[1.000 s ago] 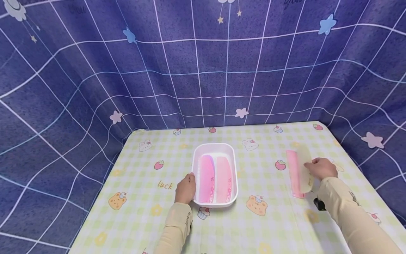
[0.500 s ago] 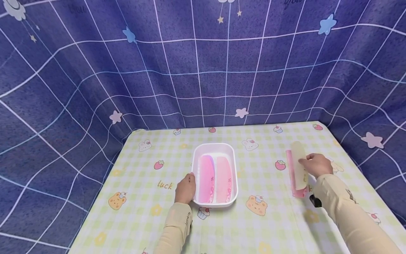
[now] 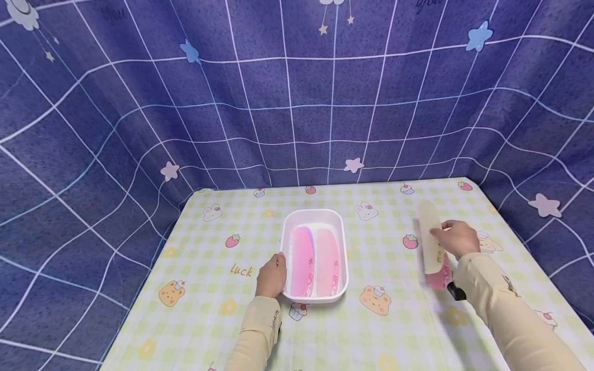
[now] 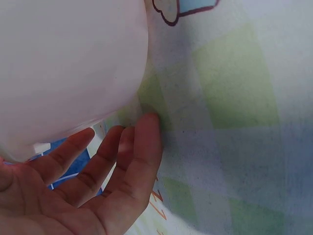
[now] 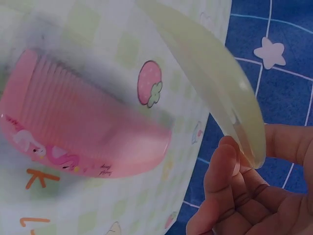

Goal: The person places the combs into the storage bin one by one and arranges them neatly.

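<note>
At the right of the head view, my right hand (image 3: 459,239) pinches a pale yellow comb (image 3: 430,247) by its spine. In the right wrist view this comb (image 5: 210,63) stands tilted, with thumb and fingers at one edge. A pink comb (image 5: 93,127) with flamingo prints lies on the cloth beyond it, and the head view shows it (image 3: 438,281) partly covered by the yellow one. My left hand (image 3: 271,275) holds the left side of a white plastic tray (image 3: 344,257), thumb at the rim and fingers along the outer wall (image 4: 73,63).
Inside the tray lie two combs side by side, one pink with a purple edge (image 3: 303,263) and one lighter pink (image 3: 327,263). A checked tablecloth (image 3: 204,319) with printed figures covers the table. Behind it hangs a blue gridded curtain (image 3: 260,123).
My right hand has carried the yellow comb left and slightly away from me, so it now covers more of the pink comb. My left hand and the tray have stayed in place.
</note>
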`<move>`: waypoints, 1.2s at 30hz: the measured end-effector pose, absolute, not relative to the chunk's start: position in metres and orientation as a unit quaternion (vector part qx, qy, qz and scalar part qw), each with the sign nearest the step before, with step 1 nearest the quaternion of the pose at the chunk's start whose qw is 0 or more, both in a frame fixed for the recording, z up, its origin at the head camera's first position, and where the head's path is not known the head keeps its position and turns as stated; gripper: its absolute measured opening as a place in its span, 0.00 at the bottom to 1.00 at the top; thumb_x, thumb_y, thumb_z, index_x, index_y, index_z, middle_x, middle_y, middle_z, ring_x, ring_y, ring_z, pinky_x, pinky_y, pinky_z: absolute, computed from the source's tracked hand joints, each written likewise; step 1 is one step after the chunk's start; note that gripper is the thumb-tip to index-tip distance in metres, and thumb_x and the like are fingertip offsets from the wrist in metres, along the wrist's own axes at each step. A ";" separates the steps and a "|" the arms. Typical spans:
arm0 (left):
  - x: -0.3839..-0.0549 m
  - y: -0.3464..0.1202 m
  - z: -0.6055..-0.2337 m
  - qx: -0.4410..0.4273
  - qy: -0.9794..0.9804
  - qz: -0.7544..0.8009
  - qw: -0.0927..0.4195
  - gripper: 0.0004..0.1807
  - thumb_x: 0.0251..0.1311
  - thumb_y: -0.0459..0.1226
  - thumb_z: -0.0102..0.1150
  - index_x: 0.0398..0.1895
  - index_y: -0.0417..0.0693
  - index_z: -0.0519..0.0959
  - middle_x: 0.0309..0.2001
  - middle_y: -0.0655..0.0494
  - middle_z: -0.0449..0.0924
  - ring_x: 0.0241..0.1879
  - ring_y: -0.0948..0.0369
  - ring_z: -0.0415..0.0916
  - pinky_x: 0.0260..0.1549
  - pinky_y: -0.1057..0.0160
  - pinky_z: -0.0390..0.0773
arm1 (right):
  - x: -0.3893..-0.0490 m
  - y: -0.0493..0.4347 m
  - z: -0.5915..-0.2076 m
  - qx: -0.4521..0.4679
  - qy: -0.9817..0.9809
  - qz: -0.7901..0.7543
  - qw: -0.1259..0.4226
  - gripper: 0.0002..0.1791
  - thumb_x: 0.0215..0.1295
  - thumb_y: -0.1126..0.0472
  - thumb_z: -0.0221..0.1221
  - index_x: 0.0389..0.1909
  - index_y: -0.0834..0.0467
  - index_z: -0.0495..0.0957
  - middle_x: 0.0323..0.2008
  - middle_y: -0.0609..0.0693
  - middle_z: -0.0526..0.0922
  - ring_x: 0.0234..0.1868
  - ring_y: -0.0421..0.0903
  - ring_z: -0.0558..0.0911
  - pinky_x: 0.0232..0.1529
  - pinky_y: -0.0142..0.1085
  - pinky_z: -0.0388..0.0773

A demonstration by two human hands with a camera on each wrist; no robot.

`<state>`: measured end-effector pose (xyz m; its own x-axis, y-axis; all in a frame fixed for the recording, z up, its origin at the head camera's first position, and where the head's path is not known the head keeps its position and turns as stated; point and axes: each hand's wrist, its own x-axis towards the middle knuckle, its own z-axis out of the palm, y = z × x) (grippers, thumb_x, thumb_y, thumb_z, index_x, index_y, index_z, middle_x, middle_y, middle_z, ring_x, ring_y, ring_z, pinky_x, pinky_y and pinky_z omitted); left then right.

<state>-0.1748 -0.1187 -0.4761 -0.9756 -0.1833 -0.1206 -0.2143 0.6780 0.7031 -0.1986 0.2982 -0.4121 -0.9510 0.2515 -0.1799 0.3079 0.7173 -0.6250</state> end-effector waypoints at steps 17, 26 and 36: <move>-0.176 -0.118 -0.477 -0.113 0.915 0.387 0.025 0.27 0.81 0.45 0.32 0.62 0.36 0.76 0.60 0.33 0.77 0.60 0.34 0.74 0.59 0.39 0.72 | -0.201 0.279 -0.401 0.128 0.920 -0.368 0.041 0.26 0.71 0.52 0.55 0.54 0.73 0.74 0.47 0.70 0.80 0.46 0.63 0.79 0.42 0.48 0.77; -0.176 -0.120 -0.478 -0.108 0.917 0.384 0.024 0.28 0.81 0.46 0.31 0.63 0.36 0.75 0.60 0.33 0.77 0.60 0.34 0.74 0.59 0.39 0.72 | -0.202 0.265 -0.394 0.112 0.917 -0.381 0.043 0.27 0.71 0.51 0.57 0.57 0.72 0.73 0.51 0.69 0.80 0.45 0.61 0.80 0.39 0.45 0.78; -0.176 -0.119 -0.476 -0.111 0.915 0.388 0.031 0.28 0.81 0.46 0.32 0.64 0.36 0.75 0.61 0.33 0.77 0.60 0.34 0.73 0.59 0.38 0.72 | -0.204 0.245 -0.388 0.095 0.914 -0.391 0.049 0.30 0.71 0.50 0.58 0.60 0.72 0.72 0.54 0.71 0.78 0.49 0.62 0.80 0.44 0.49 0.78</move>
<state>-0.1756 -0.1188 -0.4757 -0.9736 -0.1781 -0.1426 -0.2263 0.6746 0.7026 -0.2040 0.2450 -0.3876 -0.9771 0.1359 -0.1639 0.2124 0.6753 -0.7063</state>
